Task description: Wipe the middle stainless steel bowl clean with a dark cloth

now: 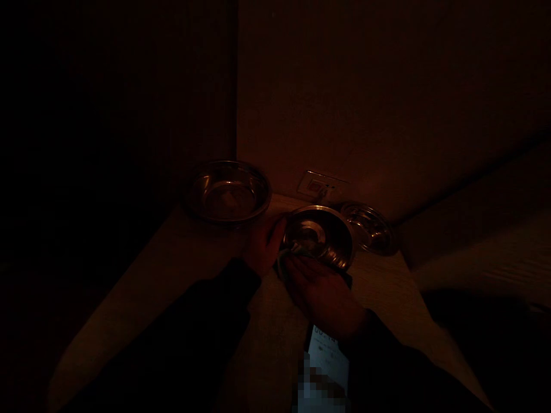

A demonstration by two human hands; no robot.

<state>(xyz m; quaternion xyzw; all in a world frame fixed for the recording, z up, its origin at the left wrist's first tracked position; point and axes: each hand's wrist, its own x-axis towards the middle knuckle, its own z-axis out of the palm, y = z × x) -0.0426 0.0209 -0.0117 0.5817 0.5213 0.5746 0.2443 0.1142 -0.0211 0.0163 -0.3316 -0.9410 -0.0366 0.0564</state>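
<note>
Steel bowl (319,234), shiny, apparently tilted; left hand (263,248) clasps rim; right hand (323,293) grip unclear.

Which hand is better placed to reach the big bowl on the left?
Probably the left hand: it holds the tilted bowl right beside the big bowl; the right hand lies farther off.

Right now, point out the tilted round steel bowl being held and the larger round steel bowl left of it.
Tilted steel bowl (313,232): head view, inner base.
Larger steel bowl (226,198): head view, inner base.
</note>
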